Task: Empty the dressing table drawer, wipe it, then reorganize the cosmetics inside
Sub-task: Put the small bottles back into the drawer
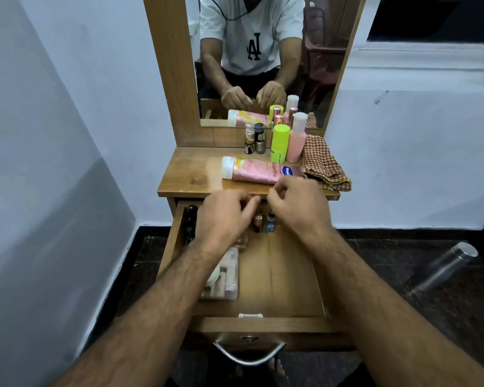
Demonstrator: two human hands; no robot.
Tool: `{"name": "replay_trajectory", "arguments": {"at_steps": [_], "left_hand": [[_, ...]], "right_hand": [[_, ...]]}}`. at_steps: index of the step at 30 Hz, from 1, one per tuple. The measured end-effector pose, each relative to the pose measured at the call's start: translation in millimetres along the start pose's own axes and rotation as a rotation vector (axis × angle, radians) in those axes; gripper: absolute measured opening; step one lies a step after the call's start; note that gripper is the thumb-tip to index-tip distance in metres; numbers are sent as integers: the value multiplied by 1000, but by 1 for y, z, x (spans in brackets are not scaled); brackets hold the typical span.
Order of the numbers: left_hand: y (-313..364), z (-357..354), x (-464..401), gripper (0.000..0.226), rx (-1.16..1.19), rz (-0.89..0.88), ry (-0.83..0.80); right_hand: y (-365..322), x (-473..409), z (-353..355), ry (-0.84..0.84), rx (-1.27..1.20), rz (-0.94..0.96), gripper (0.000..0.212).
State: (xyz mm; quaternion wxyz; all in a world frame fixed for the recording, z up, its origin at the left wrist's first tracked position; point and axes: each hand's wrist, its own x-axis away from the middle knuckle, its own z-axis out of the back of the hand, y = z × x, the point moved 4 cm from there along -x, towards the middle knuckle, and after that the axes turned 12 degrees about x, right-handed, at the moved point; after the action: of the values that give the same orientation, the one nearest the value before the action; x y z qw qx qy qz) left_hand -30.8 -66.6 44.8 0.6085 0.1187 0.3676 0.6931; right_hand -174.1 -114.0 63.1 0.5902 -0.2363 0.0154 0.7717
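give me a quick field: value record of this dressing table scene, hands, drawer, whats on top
drawer: drawer pulled open
in drawer: clear pouch at left; small bottles at back
left hand: left hand over drawer back, fingers curled, grip unclear
right hand: right hand beside it, fingers curled, grip unclear
tabletop: pink tube lying flat; green bottle, pink bottle upright
cloth: checked cloth at right edge
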Motion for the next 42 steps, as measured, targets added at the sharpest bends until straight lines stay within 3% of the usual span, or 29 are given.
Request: {"name": "replay_trajectory", "arguments": {"at_steps": [3,6,8,11,14,21,24,42], "left_hand": [[24,29,-28,32,139,-117,157],[31,44,-75,22,108,-127,211],[26,42,-113,19,72,-67,165],[13,22,-157,38,9,51,-29],[8,6,-178,47,-73,42,-93],[-3,-8,-190,40,-129,-50,-75],[-5,-8,-192,33,-88,-80,-44],[-13,13,-180,30,-1,-58,51]], "right_hand": [[-12,-28,30,178,7,43,24],[-18,-67,42,240,89,84,20],[-21,-94,42,223,163,121,16],[-27,-129,34,171,308,170,12],[-35,-157,17,118,428,204,16],[-45,-171,-6,19,624,269,16],[-49,-172,-11,-12,613,279,7],[-70,-163,-19,-86,727,389,15]]}}
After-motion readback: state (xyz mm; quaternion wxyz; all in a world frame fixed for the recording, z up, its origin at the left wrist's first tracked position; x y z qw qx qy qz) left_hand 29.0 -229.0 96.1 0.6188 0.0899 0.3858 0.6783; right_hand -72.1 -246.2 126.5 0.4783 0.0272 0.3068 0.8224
